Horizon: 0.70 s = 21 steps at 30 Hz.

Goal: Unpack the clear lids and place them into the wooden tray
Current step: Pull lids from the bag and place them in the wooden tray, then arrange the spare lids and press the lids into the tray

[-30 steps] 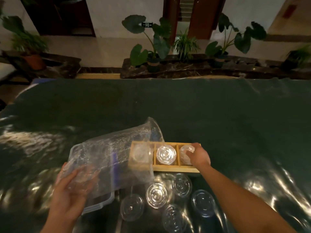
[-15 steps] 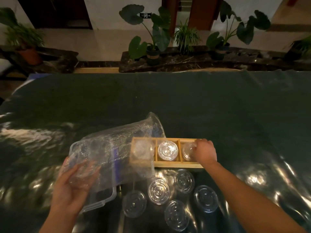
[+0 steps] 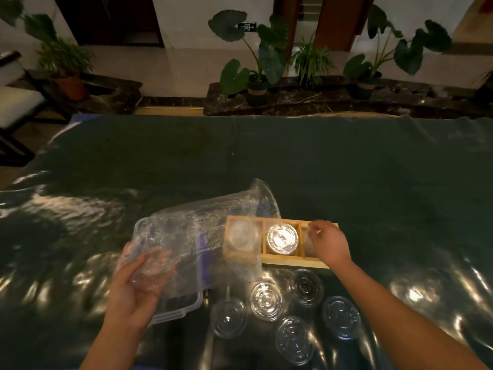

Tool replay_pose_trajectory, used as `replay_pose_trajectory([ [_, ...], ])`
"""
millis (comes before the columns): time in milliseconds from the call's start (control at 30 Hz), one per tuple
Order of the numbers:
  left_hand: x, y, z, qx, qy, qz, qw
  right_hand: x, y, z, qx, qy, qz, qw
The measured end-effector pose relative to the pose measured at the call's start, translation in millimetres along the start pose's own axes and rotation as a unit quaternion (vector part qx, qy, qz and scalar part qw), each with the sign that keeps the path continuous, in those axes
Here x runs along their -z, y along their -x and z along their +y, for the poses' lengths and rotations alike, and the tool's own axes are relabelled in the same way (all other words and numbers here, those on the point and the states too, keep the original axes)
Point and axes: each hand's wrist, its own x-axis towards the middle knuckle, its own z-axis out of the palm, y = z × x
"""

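The left hand [image 3: 138, 287] clasps the bag [image 3: 202, 236], likely steadying it, while the right hand [image 3: 329, 244], fingers [image 3: 314, 231] curled, hovers over the tray's [image 3: 293, 261] 3rd slot; whether it pinches the lid [image 3: 308, 244] there cannot be told.

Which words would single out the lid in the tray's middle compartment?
On the dark green table cover, find the wooden tray beyond the loose lids. The lid lies in its centre compartment. It alone shows uncovered: the plastic bag veils the left compartment, the right hand overhangs the right.

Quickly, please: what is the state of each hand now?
Left hand: holds the plastic bag.
Right hand: over the wooden tray; grip cannot be told.
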Motion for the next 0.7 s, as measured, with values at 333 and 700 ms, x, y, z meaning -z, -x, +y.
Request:
replay_pose_trajectory([
  [333,28.0,24.8,36.0,-0.091,0.051,0.007,0.994,10.9,104.3,-160.0,0.108,-0.454,-0.279,0.839],
  [700,140.7,53.6,109.5,-0.098,-0.131,0.079,0.983,-57.6,125.3,-261.1,0.127,-0.304,-0.276,0.903],
])
